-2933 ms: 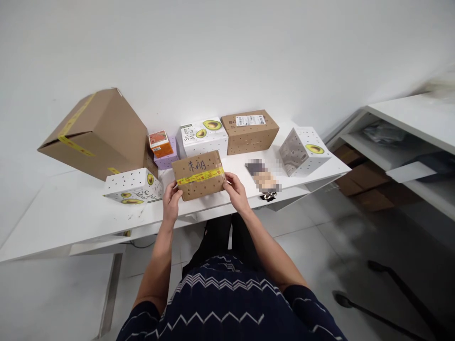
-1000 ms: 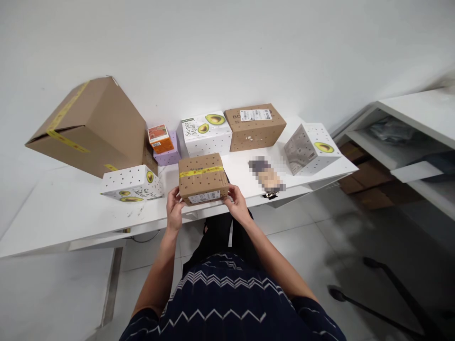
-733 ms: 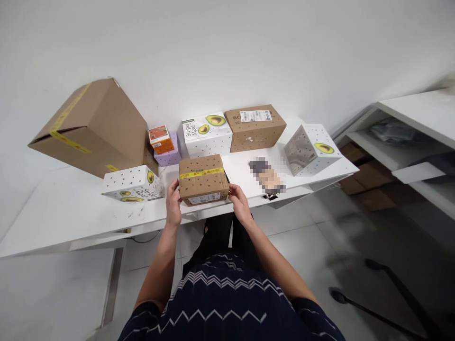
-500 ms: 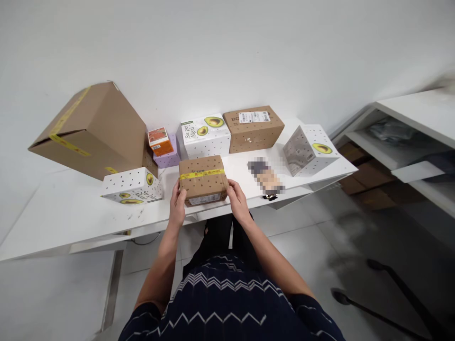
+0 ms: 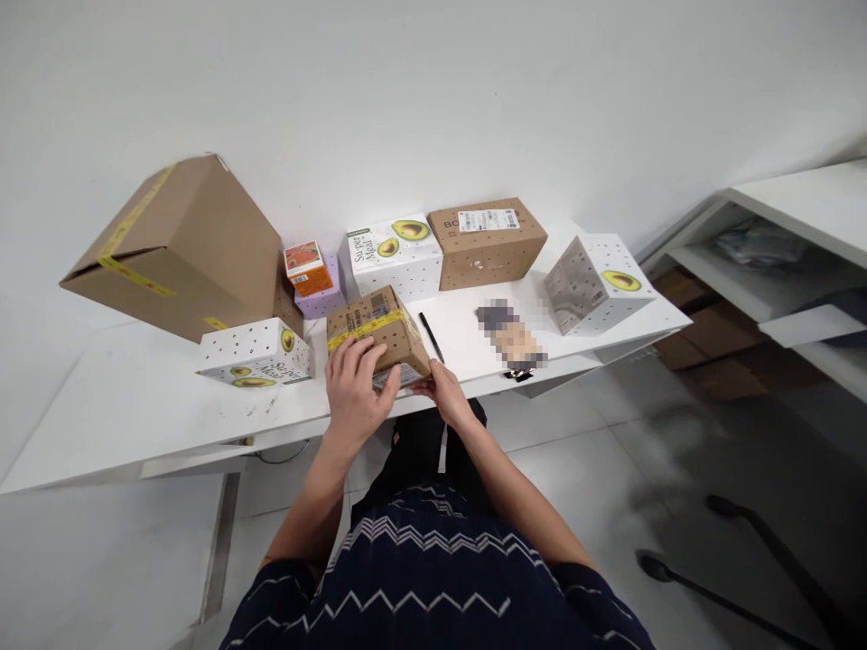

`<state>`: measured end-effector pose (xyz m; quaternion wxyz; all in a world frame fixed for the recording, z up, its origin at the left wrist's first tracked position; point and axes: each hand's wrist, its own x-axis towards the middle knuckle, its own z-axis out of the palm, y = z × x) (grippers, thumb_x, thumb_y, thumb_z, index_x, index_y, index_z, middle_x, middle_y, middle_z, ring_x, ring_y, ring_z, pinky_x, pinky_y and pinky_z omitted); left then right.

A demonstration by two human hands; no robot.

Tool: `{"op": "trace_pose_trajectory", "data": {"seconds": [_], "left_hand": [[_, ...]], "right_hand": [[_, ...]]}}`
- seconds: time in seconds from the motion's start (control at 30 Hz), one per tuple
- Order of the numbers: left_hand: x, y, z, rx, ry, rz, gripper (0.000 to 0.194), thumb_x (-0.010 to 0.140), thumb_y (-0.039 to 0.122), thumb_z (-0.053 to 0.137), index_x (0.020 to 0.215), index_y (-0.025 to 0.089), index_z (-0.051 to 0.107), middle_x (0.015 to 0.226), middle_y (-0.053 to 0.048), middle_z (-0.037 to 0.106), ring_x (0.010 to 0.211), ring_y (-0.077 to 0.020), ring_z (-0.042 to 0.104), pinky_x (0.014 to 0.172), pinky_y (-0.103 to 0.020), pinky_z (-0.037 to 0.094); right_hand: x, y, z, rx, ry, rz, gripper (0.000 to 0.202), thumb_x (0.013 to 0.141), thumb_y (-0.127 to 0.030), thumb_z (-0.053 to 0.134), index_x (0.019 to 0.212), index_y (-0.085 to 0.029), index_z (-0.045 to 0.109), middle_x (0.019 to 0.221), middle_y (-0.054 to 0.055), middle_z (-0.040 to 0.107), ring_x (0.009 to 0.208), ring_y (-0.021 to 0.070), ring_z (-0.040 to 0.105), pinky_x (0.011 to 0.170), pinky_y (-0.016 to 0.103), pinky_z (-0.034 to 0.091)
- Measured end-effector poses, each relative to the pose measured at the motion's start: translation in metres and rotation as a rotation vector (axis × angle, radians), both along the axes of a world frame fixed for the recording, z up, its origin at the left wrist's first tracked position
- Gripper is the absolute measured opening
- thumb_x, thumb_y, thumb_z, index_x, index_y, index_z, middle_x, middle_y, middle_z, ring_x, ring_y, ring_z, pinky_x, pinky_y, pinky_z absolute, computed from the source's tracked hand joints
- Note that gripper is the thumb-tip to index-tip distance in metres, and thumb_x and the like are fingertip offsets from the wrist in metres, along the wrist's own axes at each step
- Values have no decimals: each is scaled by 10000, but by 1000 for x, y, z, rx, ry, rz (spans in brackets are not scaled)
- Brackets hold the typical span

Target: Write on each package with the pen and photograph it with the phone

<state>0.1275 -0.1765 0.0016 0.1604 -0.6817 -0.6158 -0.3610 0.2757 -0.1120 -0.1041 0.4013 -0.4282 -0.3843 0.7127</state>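
Observation:
A small brown cardboard box [image 5: 379, 316] with yellow tape and a white label sits turned at an angle near the front edge of the white table. My left hand [image 5: 357, 384] lies over its left front side, fingers bent against the cardboard. At the box's lower right corner, my right hand [image 5: 443, 393] grips the edge with thumb and fingers. A black pen [image 5: 431, 337] lies on the table just right of the box.
On the white table [image 5: 135, 406] stand a large carton [image 5: 196, 253], white avocado boxes [image 5: 399, 257], an orange box [image 5: 308, 271] on a lilac one, and a labelled brown box [image 5: 488, 244]. A white shelf [image 5: 806, 203] is at right.
The small box has turned and tilted, and the black pen has come into view beside it. My left hand has moved from its left side onto its front; my right hand has shifted slightly lower.

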Motion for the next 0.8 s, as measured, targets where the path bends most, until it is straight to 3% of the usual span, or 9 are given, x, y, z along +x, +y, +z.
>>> {"op": "trace_pose_trajectory", "data": {"seconds": [0.1, 0.2, 0.33, 0.43, 0.57, 0.73, 0.8], "left_hand": [[7, 3, -5, -22, 71, 52, 296, 868, 342, 654, 1140, 224, 659, 1211, -82, 684, 1248, -334, 516, 1071, -532, 356], [16, 5, -9, -73, 129, 72, 278, 888, 359, 642, 1149, 272, 675, 1236, -48, 690, 1268, -370, 484, 1087, -612, 255], [25, 8, -14, -83, 132, 86, 271, 905, 347, 625, 1163, 283, 680, 1257, -37, 681, 1295, -376, 445, 1072, -609, 258], [25, 9, -15, -61, 102, 73, 268, 896, 345, 639, 1148, 277, 700, 1256, -64, 658, 1279, -348, 441, 1045, -533, 341], [22, 12, -15, -9, 95, 81, 254, 882, 352, 657, 1117, 289, 729, 1193, -116, 612, 1222, -321, 457, 1030, -484, 380], [18, 28, -26, 47, 93, 97, 294, 879, 412, 656, 1124, 256, 699, 1110, -107, 660, 1191, -306, 511, 997, -448, 389], [17, 36, -32, 77, 50, 96, 306, 869, 454, 661, 1075, 229, 687, 1099, -103, 688, 1183, -303, 541, 990, -443, 384]], "right_hand": [[22, 15, 1, 241, -490, 82, 412, 914, -559, 429, 793, -197, 585, 703, 34, 636, 590, 170, 603, 595, 293, 496], [39, 37, 8, 481, -974, 22, 261, 936, -371, 469, 915, -176, 642, 867, 84, 689, 791, 209, 653, 760, 316, 485], [36, 71, 21, 479, -1287, 121, 288, 934, -354, 520, 1103, -146, 627, 1094, 162, 691, 1004, 269, 661, 844, 331, 467], [21, 89, 28, 401, -1318, 260, 362, 895, -374, 593, 1144, -112, 598, 1148, 220, 677, 1075, 323, 652, 844, 351, 474], [6, 98, 30, 346, -1263, 300, 218, 870, -255, 598, 1020, -99, 630, 1128, 254, 685, 1057, 334, 668, 810, 344, 486], [30, 98, 36, 350, -1151, 215, 136, 898, -263, 525, 900, -142, 586, 886, 146, 732, 792, 198, 706, 655, 245, 495], [48, 97, 46, 346, -928, 72, 139, 913, -292, 470, 885, -172, 534, 745, 64, 702, 617, 146, 666, 558, 225, 488]]}}
